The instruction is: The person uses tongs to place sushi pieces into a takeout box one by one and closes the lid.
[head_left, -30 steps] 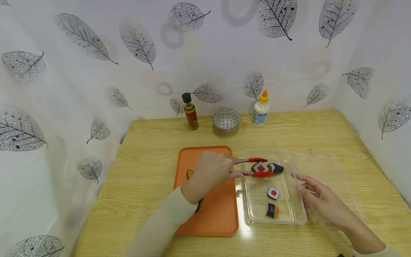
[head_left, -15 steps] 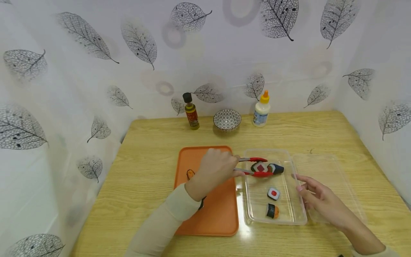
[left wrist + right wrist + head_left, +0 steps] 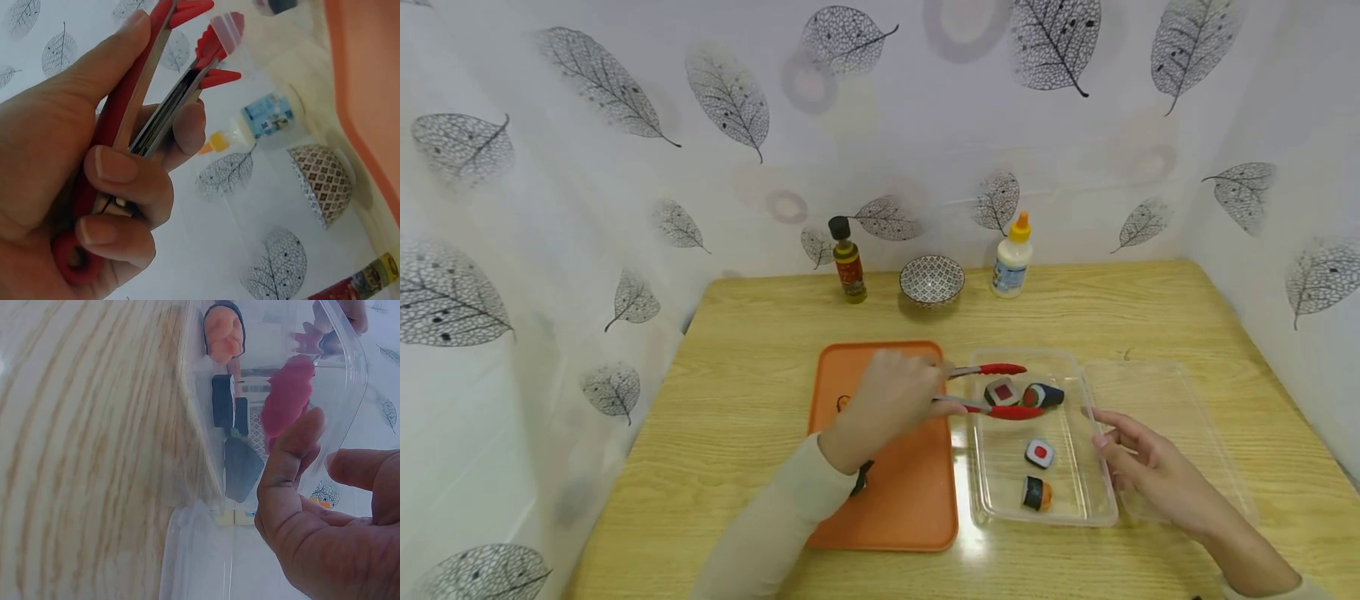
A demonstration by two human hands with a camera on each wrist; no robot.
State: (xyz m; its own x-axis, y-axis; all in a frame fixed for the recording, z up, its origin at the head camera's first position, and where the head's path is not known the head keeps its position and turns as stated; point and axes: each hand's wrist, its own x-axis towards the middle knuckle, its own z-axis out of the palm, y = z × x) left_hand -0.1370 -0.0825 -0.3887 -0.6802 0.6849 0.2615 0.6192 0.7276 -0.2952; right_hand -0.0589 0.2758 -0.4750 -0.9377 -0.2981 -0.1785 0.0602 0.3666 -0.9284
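Observation:
My left hand [image 3: 891, 396] holds red-tipped metal tongs [image 3: 1015, 412] over the clear plastic container [image 3: 1000, 512]. The tongs' tips stand apart, one on either side of a toy sushi roll [image 3: 1002, 392] with a dark red centre, lying in the container. Beside that roll is a dark cone-shaped hand roll [image 3: 1047, 395], partly overlapped by the lower tip. Nearer the front lie a white roll with a red centre [image 3: 1040, 453] and a black-wrapped piece with an orange top [image 3: 1036, 493]. My right hand [image 3: 1157, 467] pinches the container's right rim between thumb and fingers.
An orange tray [image 3: 917, 508] lies left of the container, its sushi pieces partly hidden by my left arm. A clear lid [image 3: 1180, 417] lies at right. Along the back stand a dark-capped bottle [image 3: 850, 271], a patterned bowl [image 3: 932, 281] and a white bottle with an orange tip [image 3: 1011, 262].
The tongs have spread apart, letting go of the roll with the dark red centre, which now sits between the tips in the container. My right hand has stayed at the rim.

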